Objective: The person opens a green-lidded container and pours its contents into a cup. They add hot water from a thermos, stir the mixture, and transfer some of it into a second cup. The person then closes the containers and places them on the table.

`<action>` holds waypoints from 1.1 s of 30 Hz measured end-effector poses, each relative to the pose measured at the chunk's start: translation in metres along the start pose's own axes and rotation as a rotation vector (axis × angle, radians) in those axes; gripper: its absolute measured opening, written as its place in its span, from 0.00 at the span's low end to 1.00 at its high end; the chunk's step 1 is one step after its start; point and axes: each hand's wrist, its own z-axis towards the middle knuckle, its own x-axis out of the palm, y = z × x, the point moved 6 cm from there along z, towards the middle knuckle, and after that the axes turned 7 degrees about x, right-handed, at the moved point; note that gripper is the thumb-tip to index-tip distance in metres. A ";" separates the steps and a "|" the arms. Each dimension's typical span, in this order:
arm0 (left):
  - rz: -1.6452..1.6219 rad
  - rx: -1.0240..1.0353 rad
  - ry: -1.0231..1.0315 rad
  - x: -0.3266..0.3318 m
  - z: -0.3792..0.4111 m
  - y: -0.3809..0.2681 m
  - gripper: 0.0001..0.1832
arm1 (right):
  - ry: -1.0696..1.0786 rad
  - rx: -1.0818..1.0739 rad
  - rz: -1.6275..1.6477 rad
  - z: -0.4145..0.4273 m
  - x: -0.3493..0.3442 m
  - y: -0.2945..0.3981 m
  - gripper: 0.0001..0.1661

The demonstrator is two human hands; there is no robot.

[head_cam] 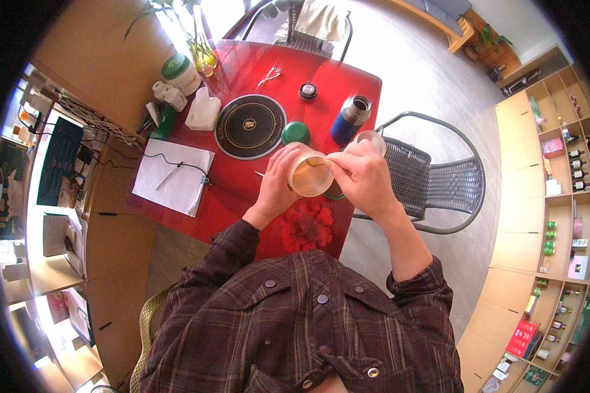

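Note:
My left hand (278, 173) grips a round translucent container (310, 178) from its left side, its open mouth facing up. At the container's right rim is my right hand (361, 178), its thumb and forefinger pinched on a thin utensil whose end reaches inside; most of it is hidden by the hand. A green lid (295, 133) lies on the red table just beyond the container. Behind my right hand stands a clear cup (372, 141), partly covered, and past it a blue insulated bottle (349, 120) without a cap. A dark round cap (308, 91) rests farther back.
A black induction cooktop (250, 126) sits left of centre on the red table (226, 206). Papers with a pen (167, 178), tissues (203, 112), a green-lidded tub (181, 73) and a glass vase (202, 56) line the left side. A woven chair (408, 169) stands at the right.

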 end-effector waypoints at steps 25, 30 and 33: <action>0.277 -0.008 0.531 0.047 0.016 0.013 0.41 | -0.204 0.666 0.344 -0.158 0.036 -0.119 0.10; 0.324 0.018 0.613 0.060 0.024 0.008 0.42 | -0.211 0.583 0.342 -0.162 0.044 -0.114 0.08; 0.341 0.043 0.626 0.065 0.024 0.005 0.42 | -0.179 0.549 0.273 -0.160 0.043 -0.111 0.08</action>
